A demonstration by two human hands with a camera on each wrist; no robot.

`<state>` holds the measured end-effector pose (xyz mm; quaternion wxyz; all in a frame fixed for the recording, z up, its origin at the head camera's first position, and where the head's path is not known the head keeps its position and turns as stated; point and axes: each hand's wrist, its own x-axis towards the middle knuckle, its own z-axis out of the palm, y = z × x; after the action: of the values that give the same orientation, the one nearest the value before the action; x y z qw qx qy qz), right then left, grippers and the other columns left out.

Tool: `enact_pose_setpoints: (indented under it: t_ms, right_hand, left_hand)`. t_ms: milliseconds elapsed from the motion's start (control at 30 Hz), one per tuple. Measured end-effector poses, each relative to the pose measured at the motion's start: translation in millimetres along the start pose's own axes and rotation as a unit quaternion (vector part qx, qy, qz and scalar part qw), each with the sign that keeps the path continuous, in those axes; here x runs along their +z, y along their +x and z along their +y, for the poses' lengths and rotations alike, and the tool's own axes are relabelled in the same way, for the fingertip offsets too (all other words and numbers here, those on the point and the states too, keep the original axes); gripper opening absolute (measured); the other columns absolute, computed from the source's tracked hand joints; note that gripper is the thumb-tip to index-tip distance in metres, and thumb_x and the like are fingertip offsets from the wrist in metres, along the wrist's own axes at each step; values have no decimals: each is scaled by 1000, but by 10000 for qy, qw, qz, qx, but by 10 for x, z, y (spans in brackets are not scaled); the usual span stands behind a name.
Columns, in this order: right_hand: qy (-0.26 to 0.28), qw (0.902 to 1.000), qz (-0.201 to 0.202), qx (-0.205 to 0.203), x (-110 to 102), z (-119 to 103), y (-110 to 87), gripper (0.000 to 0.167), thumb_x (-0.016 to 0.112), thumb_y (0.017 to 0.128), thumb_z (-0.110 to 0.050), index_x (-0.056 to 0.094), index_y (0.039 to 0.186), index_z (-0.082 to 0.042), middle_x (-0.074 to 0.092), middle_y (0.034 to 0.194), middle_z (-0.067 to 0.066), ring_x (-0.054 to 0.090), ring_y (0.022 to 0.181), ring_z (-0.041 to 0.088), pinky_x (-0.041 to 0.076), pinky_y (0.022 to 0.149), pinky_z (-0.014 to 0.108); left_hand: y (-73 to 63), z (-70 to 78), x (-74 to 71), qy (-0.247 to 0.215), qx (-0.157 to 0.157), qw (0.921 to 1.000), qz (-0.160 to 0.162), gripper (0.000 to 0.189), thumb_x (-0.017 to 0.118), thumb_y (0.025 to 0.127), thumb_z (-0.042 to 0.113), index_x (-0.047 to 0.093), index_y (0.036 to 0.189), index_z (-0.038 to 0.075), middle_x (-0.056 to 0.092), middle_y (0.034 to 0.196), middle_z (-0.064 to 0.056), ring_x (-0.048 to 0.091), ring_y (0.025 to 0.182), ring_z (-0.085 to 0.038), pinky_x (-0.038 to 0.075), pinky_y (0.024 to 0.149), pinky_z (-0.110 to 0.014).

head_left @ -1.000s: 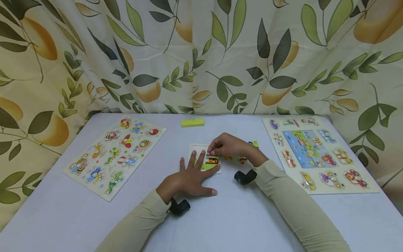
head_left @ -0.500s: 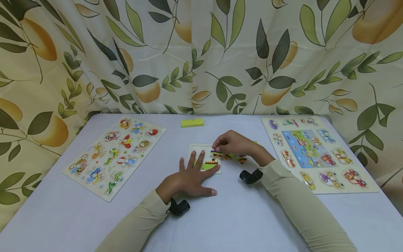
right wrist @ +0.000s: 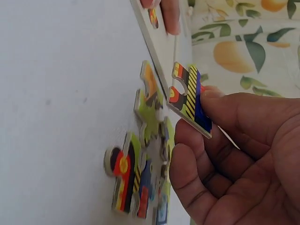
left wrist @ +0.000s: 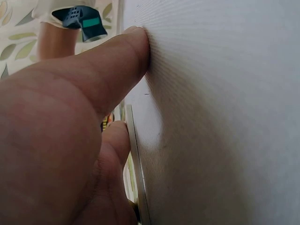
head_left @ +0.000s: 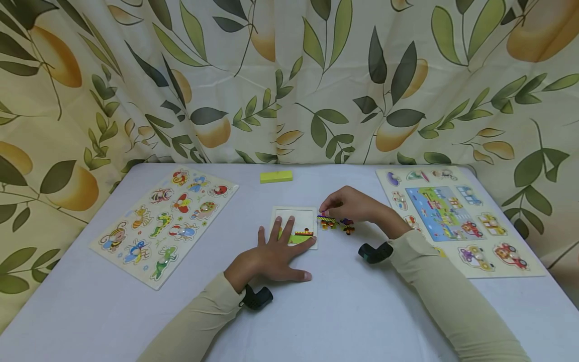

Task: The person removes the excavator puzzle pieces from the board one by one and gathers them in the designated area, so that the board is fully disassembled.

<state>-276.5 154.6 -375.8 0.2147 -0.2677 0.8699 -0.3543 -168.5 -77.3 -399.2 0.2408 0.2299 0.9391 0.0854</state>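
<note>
A: Where's our puzzle piece [right wrist: 190, 96]?
B: We've got it pinched in the right hand [head_left: 346, 203] — just right of the white tray [head_left: 305, 217], by the loose pieces [right wrist: 124, 171].
A: Our left hand [head_left: 276, 256]?
B: Fingers spread across the tray — palm nearer us. Farther out: yellow block [head_left: 276, 176] far, insect board [head_left: 165, 226] left, vehicle board [head_left: 445, 221] right.

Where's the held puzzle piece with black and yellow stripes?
In the head view, the striped piece is pinched by the right hand, just right of the white rectangular puzzle board, near loose multicoloured puzzle pieces.
</note>
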Motion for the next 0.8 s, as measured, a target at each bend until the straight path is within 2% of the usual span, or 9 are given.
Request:
enact_pose_setpoints:
  t_ms: [167, 367, 600, 800]
  right_hand:
    - [79, 9999, -19, 96, -50, 78, -38, 15, 61, 92, -5, 71, 103, -2, 68, 90, 4, 57, 75, 18, 48, 66, 31]
    - [-82, 9997, -107, 204, -152, 144, -73, 15, 62, 91, -4, 72, 102, -3, 68, 94, 4, 55, 79, 19, 47, 68, 31]
    - [-162, 9981, -255, 528, -301, 152, -155, 18, 62, 92, -4, 72, 106, -3, 67, 95, 4, 53, 78, 20, 44, 64, 33]
    - [1, 9975, -281, 652, -366, 262, -232, 18, 62, 92, -3, 72, 107, -1, 69, 98, 5, 54, 82, 20, 46, 70, 32]
  left_hand:
    - [-1, 1, 0, 0, -10, 10000, 13, 80, 53, 85, 71, 18, 153, 47, -20, 160, -8, -25, 141, -37, -7, 104, -69]
    - [-6, 2, -1, 5, -47, 10000, 27, 80, 53, 85, 72, 18, 153, 46, -20, 160, -9, -24, 141, -38, -7, 104, -69]
    - [-1, -2, -6, -77, -74, 9999, 23, 80, 54, 84, 71, 18, 153, 47, -20, 160, -7, -26, 141, -36, -9, 105, -68]
    - [-1, 10, 2, -77, -41, 10000, 35, 80, 54, 85, 71, 19, 153, 46, -19, 160, -8, -26, 141, -36, -9, 104, -68]
